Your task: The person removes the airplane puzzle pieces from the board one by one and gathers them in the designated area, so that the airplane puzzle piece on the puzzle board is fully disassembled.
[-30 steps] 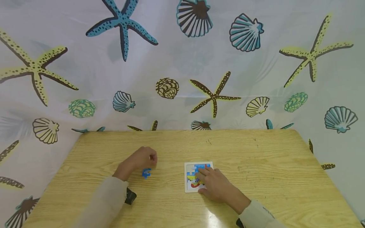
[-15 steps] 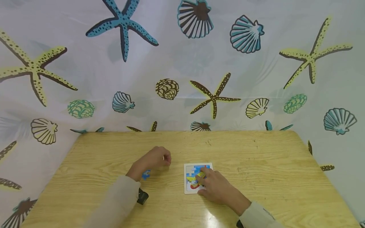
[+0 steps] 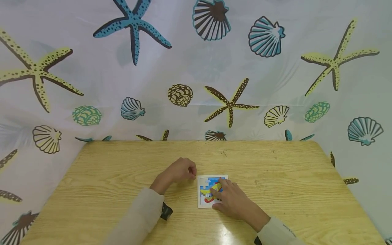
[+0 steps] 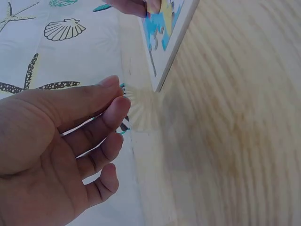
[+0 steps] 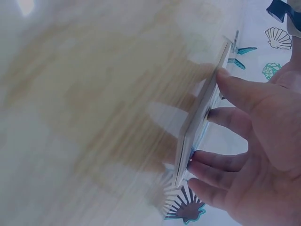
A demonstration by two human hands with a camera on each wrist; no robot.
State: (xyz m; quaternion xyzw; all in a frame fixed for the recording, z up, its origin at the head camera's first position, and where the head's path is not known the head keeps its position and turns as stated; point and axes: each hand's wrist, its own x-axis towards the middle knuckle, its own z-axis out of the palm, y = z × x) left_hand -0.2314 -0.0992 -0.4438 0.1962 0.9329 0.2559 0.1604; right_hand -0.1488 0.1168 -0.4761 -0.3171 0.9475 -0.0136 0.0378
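Note:
A small square jigsaw puzzle board with a white frame lies on the table. Its picture is blue, yellow and red, and a pale gap shows at its upper left. My right hand rests on the board's right side, fingers spread over the picture and thumb at the near edge. Just left of the frame is my left hand, its thumb tip close against the index finger. No object shows between those fingertips in the left wrist view, though a thin thing there could be hidden. The other left fingers bend loosely.
The wooden table spreads around the board, ending at a back edge. Behind it hangs a pale curtain printed with starfish and shells. Dark wrist cameras sit under both sleeves, the left one showing fully.
My left hand has moved right, up to the board's left edge. A loose blue puzzle piece seen earlier on the table is now covered by the left arm. The right hand has barely moved.

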